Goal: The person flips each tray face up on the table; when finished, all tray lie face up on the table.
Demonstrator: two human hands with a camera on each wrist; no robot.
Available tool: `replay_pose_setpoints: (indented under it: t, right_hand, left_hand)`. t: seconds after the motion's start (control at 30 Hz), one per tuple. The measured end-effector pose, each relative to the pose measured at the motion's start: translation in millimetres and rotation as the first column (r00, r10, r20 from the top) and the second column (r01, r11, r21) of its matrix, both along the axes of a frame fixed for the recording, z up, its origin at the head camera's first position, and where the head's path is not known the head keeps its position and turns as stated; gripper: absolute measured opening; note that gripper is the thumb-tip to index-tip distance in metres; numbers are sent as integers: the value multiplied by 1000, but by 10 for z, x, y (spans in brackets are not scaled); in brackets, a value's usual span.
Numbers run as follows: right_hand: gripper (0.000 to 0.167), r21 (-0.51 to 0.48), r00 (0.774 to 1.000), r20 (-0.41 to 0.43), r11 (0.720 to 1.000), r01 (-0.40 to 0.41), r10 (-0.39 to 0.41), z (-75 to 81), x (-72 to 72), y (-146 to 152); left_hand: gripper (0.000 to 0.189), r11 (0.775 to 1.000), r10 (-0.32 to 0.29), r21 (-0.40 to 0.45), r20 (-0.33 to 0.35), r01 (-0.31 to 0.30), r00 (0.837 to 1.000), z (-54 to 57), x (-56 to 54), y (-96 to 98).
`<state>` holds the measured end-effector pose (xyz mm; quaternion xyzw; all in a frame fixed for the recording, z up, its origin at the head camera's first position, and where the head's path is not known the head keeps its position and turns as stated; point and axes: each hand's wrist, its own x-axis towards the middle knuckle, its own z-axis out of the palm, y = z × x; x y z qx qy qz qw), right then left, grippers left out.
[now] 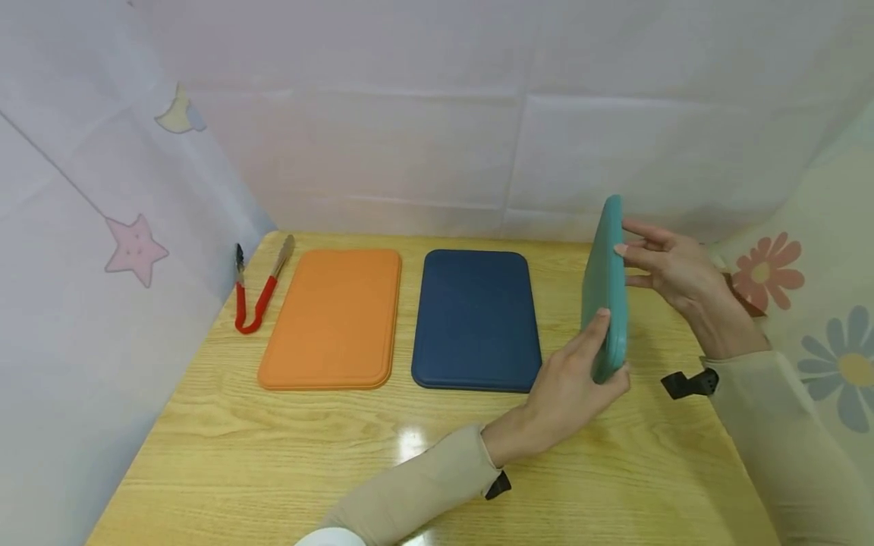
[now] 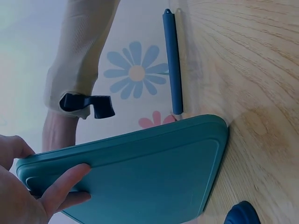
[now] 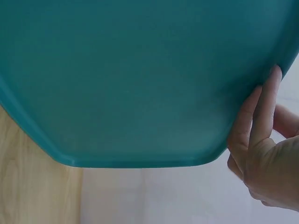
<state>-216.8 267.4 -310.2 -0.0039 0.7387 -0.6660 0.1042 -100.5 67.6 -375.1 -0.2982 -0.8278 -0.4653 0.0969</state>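
My left hand (image 1: 570,390) grips a teal cutting board (image 1: 606,288) at its near lower corner, fingers on one face. The board stands steeply on edge at the right side of the table; whether its lower edge touches the wood I cannot tell. At the far end my right hand (image 1: 676,265) holds the same board by its edge, with fingertips against a face in the right wrist view. Left of it a navy blue cutting board (image 1: 476,318) lies flat, and beyond that an orange cutting board (image 1: 331,318) lies flat too.
Red-handled tongs (image 1: 256,303) lie spread at the back left of the wooden table (image 1: 273,462). A long blue stick-like thing (image 2: 173,60) lies along the right side in the left wrist view. Patterned cloth (image 1: 410,136) hangs behind and at both sides.
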Motion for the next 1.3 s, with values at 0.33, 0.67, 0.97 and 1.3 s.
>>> replay_pose_setpoints:
  t: [0.33,0.67,0.97,1.3]
  right_hand:
    - [71,300,989,143,950,-89,47,-959,93,243]
    - [69,286,965,238,941,-182,114,-1285,233,380]
    - [72,311,963,249,934,-177,100,-1349,238,477]
    - [77,194,947,293,961,-195,133,-1410,297,825]
  left_hand:
    - [60,983,23,184,-3,-22,1000,-112,-5,-189]
    - [56,872,10,460,322,-165,947,-152,-130,-297]
    - [53,808,-112,569,405,-153,908,-144,-161,-344]
    - [54,761,-306,640,503,-110,808,-161,-389,-340]
